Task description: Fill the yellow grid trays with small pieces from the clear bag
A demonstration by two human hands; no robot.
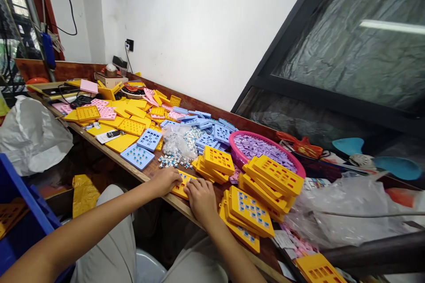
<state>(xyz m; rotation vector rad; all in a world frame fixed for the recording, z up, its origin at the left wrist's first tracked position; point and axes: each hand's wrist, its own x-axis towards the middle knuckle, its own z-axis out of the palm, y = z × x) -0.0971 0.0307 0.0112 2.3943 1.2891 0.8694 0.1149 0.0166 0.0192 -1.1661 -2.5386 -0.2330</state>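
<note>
A yellow panel with square openings (181,189) lies at the table's front edge. My left hand (167,181) is on its left side, fingers bent together over it; whether a small piece is between them is too small to tell. On the panel's right side rests my right hand (201,194), its fingers spread over the edge. Small white-and-blue pieces (172,161) lie loose just behind, beside a clear plastic bag (179,141). To the right of my hands, yellow panels with blue pieces in them (250,210) are stacked.
More yellow stacks (272,181) stand before a pink basin (235,154) of purple pieces. Blue panels (137,156) and many yellow and pink ones spread leftward. Clear plastic bags (352,212) lie at right. A blue crate (25,212) stands at lower left.
</note>
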